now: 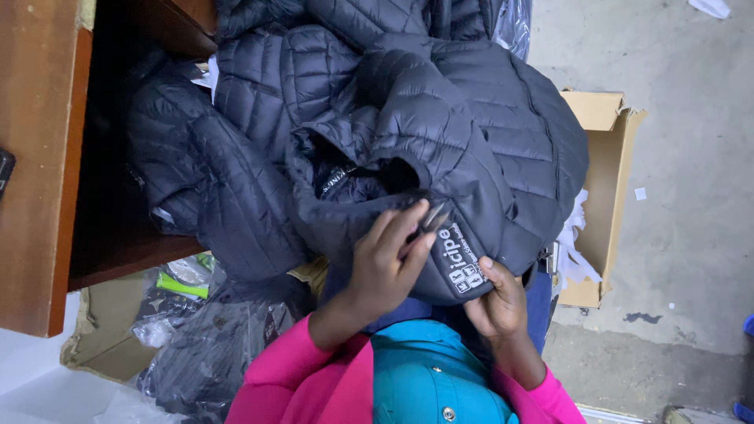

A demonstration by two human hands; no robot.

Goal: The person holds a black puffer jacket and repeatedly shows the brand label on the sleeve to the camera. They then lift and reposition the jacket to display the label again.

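A: What packaging and labels are there?

B: An open brown cardboard box [605,196] stands on the grey concrete floor [691,157] at the right, flaps up, with crumpled white paper [572,243] spilling over its near edge. At the lower left lie clear plastic bags [169,314] holding dark clothing, one with a bright green insert [181,284] showing through. The only label on the garment is a white printed patch [463,265], roughly rectangular, with lettering and a row of small square symbols. It sits on the folded edge of the black quilted jacket [471,133], between the two hands.

A: Where is that jacket?

B: In the middle of the view, bunched up with its collar opening facing the camera. It lies against a heap of similar dark quilted jackets [236,141] piled in a wooden cabinet [39,196] at the left.

A: And the left hand?

B: The left hand [385,263], in a pink sleeve, has its fingers curled together around a small pointed metal tool [433,216]. Its tips point up, just above the patch. The fingertips rest on the jacket fabric. I cannot tell what kind of tool it is.

A: The right hand?

B: The right hand [496,305] pinches the jacket's edge just below the patch, thumb on top and fingers closed underneath
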